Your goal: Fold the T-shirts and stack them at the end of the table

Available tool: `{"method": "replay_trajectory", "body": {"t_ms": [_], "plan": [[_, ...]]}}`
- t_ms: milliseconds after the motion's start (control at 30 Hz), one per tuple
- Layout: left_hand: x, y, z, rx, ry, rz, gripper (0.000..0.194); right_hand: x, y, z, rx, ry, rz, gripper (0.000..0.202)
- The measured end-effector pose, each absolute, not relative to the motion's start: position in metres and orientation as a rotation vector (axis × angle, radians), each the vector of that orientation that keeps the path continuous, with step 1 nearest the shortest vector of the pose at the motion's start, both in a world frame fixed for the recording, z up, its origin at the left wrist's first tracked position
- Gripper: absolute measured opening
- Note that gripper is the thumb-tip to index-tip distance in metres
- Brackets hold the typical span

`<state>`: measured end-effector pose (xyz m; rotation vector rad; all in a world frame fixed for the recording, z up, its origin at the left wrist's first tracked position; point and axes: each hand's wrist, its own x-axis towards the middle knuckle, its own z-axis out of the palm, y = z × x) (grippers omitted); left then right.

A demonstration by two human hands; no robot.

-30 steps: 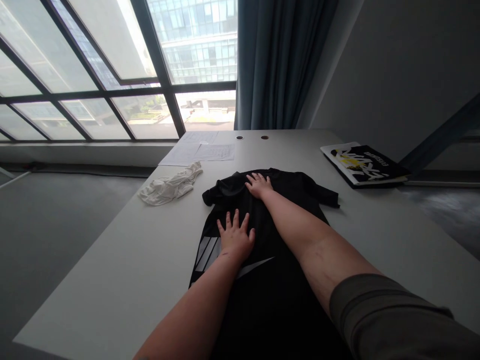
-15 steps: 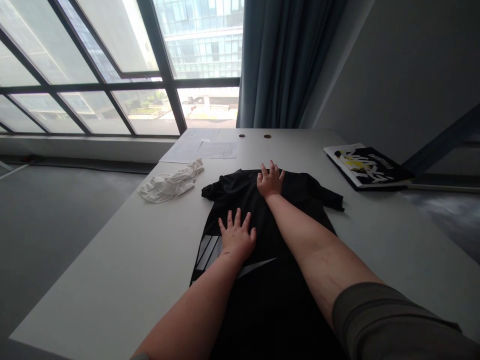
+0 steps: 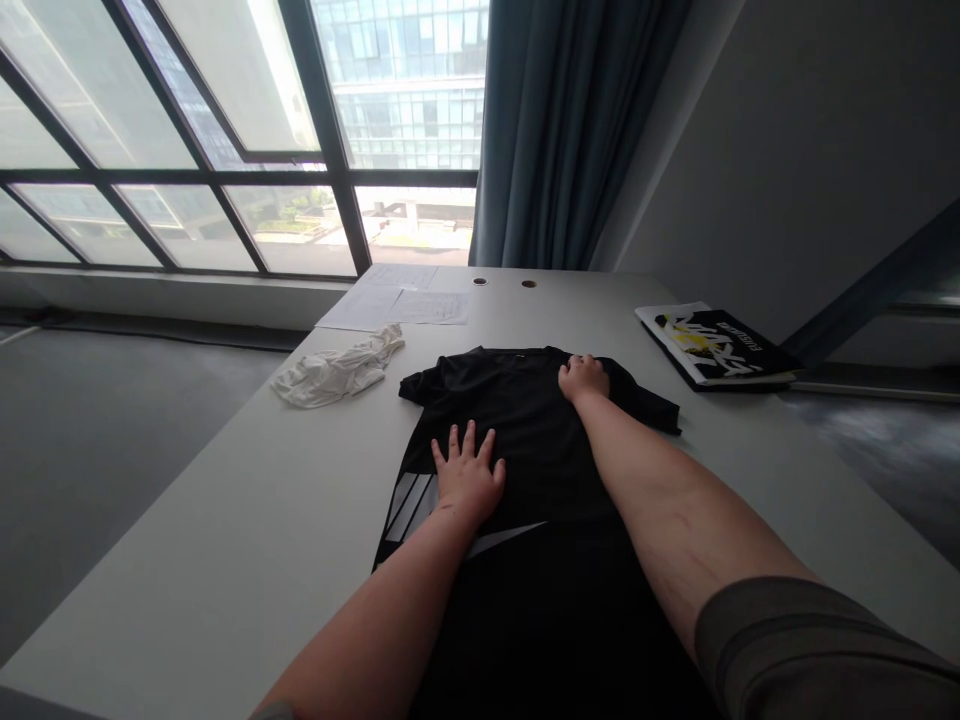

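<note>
A black T-shirt lies spread on the white table, collar away from me and short sleeves out to both sides. It carries grey stripes on the left and a pale pointed mark across the middle. My left hand rests flat on its front, fingers spread, beside the stripes. Farther off, my right hand is at the shirt's right shoulder, near the collar. Its fingers are bent and close together on the cloth. The lower shirt, close to me, is dark and partly covered by my forearms.
A crumpled white cloth lies left of the shirt. Sheets of paper are at the table's far left, near two round cable holes. A black printed bag or folder lies at the right edge. Behind stand a window and a blue curtain.
My right hand has moved right from below the collar to the right shoulder, and its fingers have gone from spread to bent. My left hand stays flat in place on the shirt.
</note>
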<state>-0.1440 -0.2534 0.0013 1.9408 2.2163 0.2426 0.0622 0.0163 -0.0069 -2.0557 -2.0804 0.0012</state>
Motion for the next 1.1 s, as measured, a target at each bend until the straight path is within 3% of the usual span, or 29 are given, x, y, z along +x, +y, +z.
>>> {"method": "replay_trajectory", "body": {"t_ms": [500, 700, 833, 1100], "plan": [[-0.143, -0.253, 0.002, 1.948, 2.231, 0.209, 0.064, 0.079, 0.051, -0.018, -2.148, -2.203, 0.325, 0.062], [-0.143, -0.255, 0.004, 1.939, 2.219, 0.244, 0.063, 0.106, 0.024, -0.010, -1.975, -2.125, 0.003, 0.060], [-0.143, -0.255, 0.005, 1.932, 2.215, 0.243, 0.063, 0.157, -0.001, -0.012, -2.044, -2.166, 0.067, 0.057], [-0.143, -0.254, 0.005, 1.927, 2.206, 0.233, 0.064, 0.243, -0.042, -0.011, -2.350, -1.834, -0.356, 0.047]]}}
